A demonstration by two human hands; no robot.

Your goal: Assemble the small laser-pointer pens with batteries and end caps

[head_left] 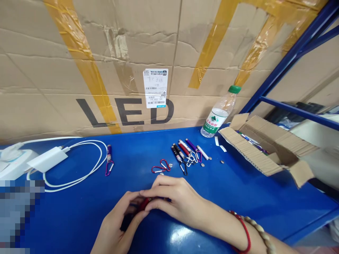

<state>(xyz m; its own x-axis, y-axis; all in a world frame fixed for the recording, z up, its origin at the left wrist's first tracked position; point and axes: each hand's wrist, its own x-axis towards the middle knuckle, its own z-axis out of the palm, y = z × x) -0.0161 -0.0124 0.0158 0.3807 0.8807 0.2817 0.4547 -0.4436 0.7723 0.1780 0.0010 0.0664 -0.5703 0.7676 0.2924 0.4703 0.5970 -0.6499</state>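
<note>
Between my two hands is a small red metal tube (143, 205), like the penlights lying on the table. My left hand (120, 218) is closed around its lower part. The fingertips of my right hand (172, 197) pinch its upper end, and they hide most of that end. Just beyond my hands lie two red carabiner clips (161, 166). A group of penlights (186, 151) in black, red, purple and silver, with carabiners attached, rests behind to the right. Several small button cells (202, 164) are scattered near them. A lone purple penlight (109, 155) lies at the left.
A water bottle (218, 114) stands by the large cardboard carton (127, 70) at the back. An open cardboard box (251, 148) with more pens sits at the right, near a blue metal frame (288, 114). White cables and an adapter (49, 158) lie at the left on the blue table (225, 197).
</note>
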